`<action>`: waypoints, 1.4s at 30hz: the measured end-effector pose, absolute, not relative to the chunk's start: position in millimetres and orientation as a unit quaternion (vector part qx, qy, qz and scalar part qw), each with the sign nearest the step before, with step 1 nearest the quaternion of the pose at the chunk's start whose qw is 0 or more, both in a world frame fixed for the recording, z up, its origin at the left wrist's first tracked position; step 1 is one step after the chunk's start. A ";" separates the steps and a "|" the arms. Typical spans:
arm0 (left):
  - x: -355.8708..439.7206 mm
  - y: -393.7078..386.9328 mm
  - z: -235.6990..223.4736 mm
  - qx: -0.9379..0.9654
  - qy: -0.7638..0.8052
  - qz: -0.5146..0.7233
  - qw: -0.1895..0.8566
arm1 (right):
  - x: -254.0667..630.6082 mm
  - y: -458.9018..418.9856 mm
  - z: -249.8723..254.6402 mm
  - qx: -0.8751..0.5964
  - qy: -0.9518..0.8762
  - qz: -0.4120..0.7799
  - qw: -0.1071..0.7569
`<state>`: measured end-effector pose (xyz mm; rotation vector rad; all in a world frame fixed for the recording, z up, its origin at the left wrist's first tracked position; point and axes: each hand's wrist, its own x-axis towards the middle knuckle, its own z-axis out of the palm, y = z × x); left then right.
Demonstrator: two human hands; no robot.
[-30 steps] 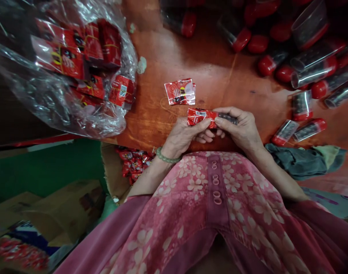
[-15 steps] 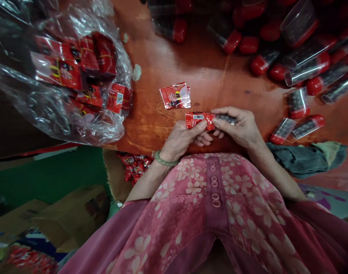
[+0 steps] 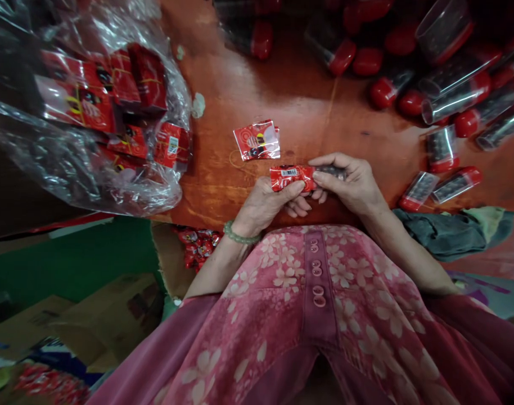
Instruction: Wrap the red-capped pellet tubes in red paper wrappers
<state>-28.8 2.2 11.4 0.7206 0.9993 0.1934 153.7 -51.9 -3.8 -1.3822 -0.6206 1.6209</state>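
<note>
My left hand (image 3: pixel 267 202) is closed on a red printed plastic sleeve (image 3: pixel 287 176) with a barcode, its thumb pressing on the front. The sleeve sits around one end of a small clear capsule-shaped container (image 3: pixel 336 172) with dark contents. Wrapped over the container's other end are the thumb and fingers of my right hand (image 3: pixel 353 183). How far the sleeve reaches over the container is partly hidden by my fingers. Just beyond my hands, a small stack of flat red sleeves (image 3: pixel 257 140) lies on the wooden table (image 3: pixel 215 191).
A clear plastic bag (image 3: pixel 151 194) with banded sleeve bundles (image 3: pixel 149 79) lies at left. Several red-and-clear containers (image 3: pixel 457 98) are scattered at right, near a dark cloth (image 3: pixel 446 233). Below the table edge stands a cardboard box (image 3: pixel 170 261) with red wrapped items (image 3: pixel 200 246).
The view has shifted slightly. Both hands keep their hold, and the sleeve and container stay nearly in place between them. The stack of sleeves lies as before.
</note>
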 end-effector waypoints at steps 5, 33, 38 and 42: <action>-30.7 1.7 9.3 0.315 0.454 0.073 0.830 | 161.1 -47.5 -3.9 -0.531 -0.276 0.679 0.425; -30.5 41.6 10.5 0.485 0.408 -0.042 0.772 | 181.4 -31.4 0.1 -0.450 -0.340 0.763 0.316; -26.6 47.1 12.3 0.479 0.410 -0.035 0.776 | 175.9 -25.3 -1.6 -0.433 -0.350 0.774 0.301; -28.1 52.0 9.1 0.471 0.380 -0.064 0.794 | 173.4 -24.6 -2.4 -0.446 -0.351 0.759 0.320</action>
